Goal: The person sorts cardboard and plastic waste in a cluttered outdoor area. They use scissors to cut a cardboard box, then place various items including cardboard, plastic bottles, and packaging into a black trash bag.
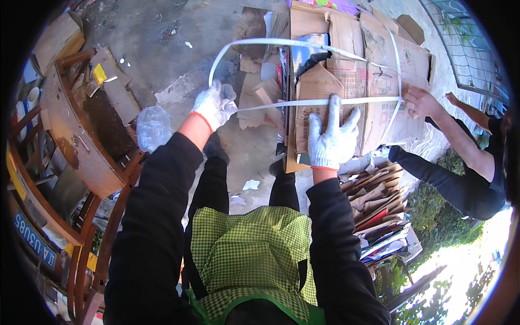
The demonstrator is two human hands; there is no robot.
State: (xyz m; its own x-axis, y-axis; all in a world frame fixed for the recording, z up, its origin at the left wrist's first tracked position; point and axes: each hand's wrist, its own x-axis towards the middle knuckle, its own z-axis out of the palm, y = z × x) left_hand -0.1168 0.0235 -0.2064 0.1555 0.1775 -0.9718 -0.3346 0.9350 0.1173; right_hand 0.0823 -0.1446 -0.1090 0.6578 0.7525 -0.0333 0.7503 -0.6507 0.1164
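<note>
A: Where does your white strap (295,103) lie, and which way does it run?

B: It lies across the cardboard bundle (319,86), right of centre in the upper half of the frame, its long axis left to right. The lower length is nearly level; the upper arches from your left hand (215,104), then slopes down rightward over the cardboard. Another white band (399,70) curves top to bottom and crosses it near the right.

A: And your grip?

B: Your gloved left hand is curled closed around the strap. Your right hand (331,142) lies palm down on the cardboard, fingers spread, grasping nothing, one fingertip at the strap.

A: What surrounds you?

B: Another person's hand (421,103) is by the crossing; whether it pinches, I cannot tell. Stacked flat cardboard (379,192) is below the bundle. A clear plastic container (153,129) sits near a rust-brown frame (81,135), frame left.
</note>
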